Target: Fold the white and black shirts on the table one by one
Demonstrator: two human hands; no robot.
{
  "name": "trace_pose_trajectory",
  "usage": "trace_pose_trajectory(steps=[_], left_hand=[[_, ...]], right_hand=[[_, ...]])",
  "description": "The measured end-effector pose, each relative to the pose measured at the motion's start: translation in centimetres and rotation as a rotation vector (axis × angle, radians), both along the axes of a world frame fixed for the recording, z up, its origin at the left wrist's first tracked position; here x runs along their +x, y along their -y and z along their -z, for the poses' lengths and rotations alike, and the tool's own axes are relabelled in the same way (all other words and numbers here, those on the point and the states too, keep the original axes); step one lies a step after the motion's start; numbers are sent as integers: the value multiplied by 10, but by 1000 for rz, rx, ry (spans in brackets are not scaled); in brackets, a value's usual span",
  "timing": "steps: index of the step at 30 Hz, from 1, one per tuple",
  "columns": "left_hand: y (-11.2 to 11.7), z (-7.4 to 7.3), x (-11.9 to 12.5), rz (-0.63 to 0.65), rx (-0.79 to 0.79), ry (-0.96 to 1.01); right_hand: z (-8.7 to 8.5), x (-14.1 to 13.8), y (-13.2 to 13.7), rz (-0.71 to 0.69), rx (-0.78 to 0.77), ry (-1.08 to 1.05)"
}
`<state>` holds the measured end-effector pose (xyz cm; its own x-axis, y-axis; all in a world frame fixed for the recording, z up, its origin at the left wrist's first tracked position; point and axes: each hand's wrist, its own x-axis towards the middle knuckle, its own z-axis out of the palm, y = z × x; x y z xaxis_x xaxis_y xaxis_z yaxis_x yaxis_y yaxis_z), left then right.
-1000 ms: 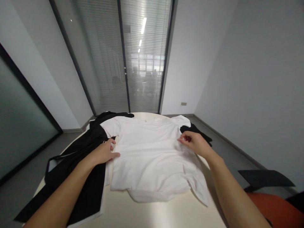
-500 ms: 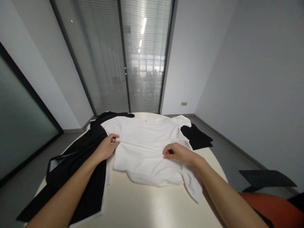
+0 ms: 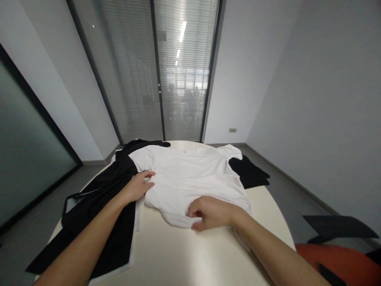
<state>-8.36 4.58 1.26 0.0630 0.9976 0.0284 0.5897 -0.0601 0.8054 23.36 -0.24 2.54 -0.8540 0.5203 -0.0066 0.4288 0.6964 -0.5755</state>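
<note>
A white short-sleeved T-shirt (image 3: 187,171) lies spread on the table, neck end away from me, its body wrinkled. At its left side, my left hand (image 3: 138,187) rests against the edge with thumb and fingers apart. My right hand (image 3: 208,214) is closed at the near hem, with fingers curled over the cloth and the thumb below it. The right part of the hem is hidden behind my right hand and forearm.
Black clothing with white edging (image 3: 114,230) covers the left of the round cream table (image 3: 166,254). Folded black cloth (image 3: 250,172) lies at the right edge. An orange-seated chair (image 3: 330,260) stands to the right; a glass partition with blinds (image 3: 133,79) is behind.
My right hand has moved nearer and leftward, from the middle of the T-shirt to its near hem. The hanging lower right corner has shifted behind my arm. My left hand has barely moved.
</note>
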Motion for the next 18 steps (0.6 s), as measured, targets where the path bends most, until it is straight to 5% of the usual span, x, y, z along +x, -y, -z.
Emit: trace_pose_trajectory(steps=[7,11,18], left_hand=[[-5,-1,9,-140,92,289],[-1,-4,15,65,41,469],[18,0,29,399,174,-76]], right_hand=[[-10,22,-14,177,116,-332],[-6,31,-24,280,211,-408],[1,37,-29,297,289,-231]])
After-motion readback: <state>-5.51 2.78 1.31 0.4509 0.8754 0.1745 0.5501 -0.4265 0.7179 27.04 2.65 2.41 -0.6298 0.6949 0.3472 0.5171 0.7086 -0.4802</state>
